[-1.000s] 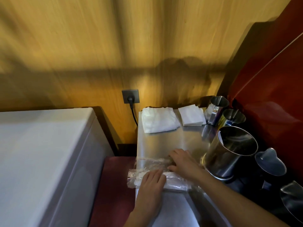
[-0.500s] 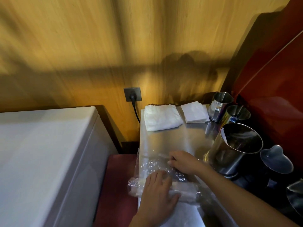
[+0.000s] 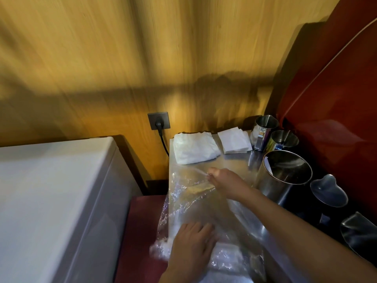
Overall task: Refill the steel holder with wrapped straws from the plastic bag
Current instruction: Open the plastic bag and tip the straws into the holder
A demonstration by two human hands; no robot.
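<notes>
pinning the plastic bag (image 3: 195,207) flat near the bench's (image 3: 234,162) front left edge, the left hand (image 3: 191,246) lies spread on it, fingers loose, over the white wrapped straws (image 3: 224,256). the right hand (image 3: 226,182) pinches the bag's far end, mid-bench. best to hold the bundle firmly while pulling the mouth wide. the steel holder (image 3: 283,176) stands at the right edge, just beside the right hand, looking nearly empty. part of the bag overhangs the left edge; open room lies toward the folded cloth (image 3: 193,148) and napkins (image 3: 234,141) at the back.

Two hands (image 3: 224,181), one plastic bag (image 3: 189,201), five steel vessels (image 3: 283,176), two napkin stacks (image 3: 194,148)
</notes>
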